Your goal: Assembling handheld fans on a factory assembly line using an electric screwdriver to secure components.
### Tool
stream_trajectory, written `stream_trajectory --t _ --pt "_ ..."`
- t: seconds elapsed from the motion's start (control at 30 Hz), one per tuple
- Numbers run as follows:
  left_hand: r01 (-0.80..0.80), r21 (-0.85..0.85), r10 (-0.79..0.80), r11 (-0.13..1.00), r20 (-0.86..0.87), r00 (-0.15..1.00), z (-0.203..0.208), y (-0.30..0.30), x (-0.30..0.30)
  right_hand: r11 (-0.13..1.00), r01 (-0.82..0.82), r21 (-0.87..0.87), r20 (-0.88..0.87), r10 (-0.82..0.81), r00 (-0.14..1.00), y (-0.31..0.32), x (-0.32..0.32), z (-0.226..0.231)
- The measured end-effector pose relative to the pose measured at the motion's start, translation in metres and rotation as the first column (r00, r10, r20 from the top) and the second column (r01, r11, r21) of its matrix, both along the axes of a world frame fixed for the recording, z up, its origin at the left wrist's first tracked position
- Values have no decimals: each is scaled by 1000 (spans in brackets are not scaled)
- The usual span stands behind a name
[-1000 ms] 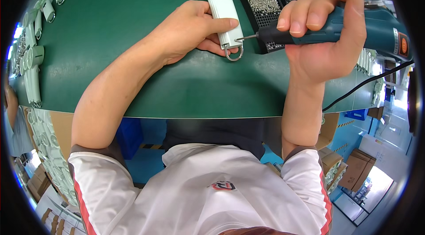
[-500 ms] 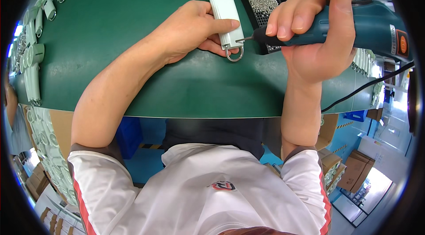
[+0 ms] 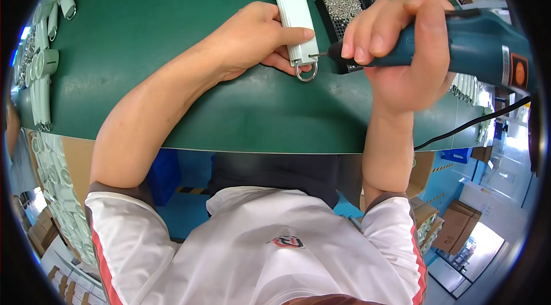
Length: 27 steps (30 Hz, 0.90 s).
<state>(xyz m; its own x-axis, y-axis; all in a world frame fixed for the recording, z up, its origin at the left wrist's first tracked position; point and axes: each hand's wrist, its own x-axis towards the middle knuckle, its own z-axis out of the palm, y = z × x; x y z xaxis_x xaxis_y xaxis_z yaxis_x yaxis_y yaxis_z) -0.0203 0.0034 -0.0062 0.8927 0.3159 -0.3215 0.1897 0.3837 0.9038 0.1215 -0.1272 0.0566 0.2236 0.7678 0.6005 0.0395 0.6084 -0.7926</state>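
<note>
A pale green handheld fan (image 3: 294,15) lies on the green worktop, its round head away from me and a metal ring (image 3: 306,72) at the near end. My left hand (image 3: 256,37) is closed round its handle, thumb across the top. In my right hand (image 3: 408,52) is a teal electric screwdriver (image 3: 476,46) with a black nose, held sideways. Its thin bit points left, and the tip meets the handle's near end just above the ring. Whether a screw sits at the tip is too small to tell.
Black trays (image 3: 340,11) of small metal screws lie right of the fan, partly behind my right hand. More pale fans (image 3: 43,84) line the left side of the table (image 3: 172,12). A black cord (image 3: 470,124) runs along the right. Blue bins and cartons (image 3: 456,224) stand below.
The screwdriver and right hand have shifted slightly left and down, and the bit now reaches onto the face of the handle. The left hand keeps its hold on the fan.
</note>
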Motion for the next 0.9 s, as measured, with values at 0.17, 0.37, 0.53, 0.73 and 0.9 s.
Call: stream_trajectory --t 0.17,0.37,0.53,0.73,0.9 --pt "-1 5 1 1000 -12 1000 -1 1 4 972 228 -53 0 -228 974 16 -28 15" --pt "-33 20 33 999 -18 999 -2 0 6 803 527 -277 -2 -549 836 26 -55 27" --pt "-19 19 19 1000 -8 1000 -2 -1 8 832 488 -266 -98 -526 845 18 -58 23" --pt "-4 30 3 1000 49 999 -5 1 2 947 318 31 91 -320 943 18 -24 -8" --pt "11 10 -12 1000 63 998 2 -9 4 869 486 93 84 -493 866 10 -27 -6"
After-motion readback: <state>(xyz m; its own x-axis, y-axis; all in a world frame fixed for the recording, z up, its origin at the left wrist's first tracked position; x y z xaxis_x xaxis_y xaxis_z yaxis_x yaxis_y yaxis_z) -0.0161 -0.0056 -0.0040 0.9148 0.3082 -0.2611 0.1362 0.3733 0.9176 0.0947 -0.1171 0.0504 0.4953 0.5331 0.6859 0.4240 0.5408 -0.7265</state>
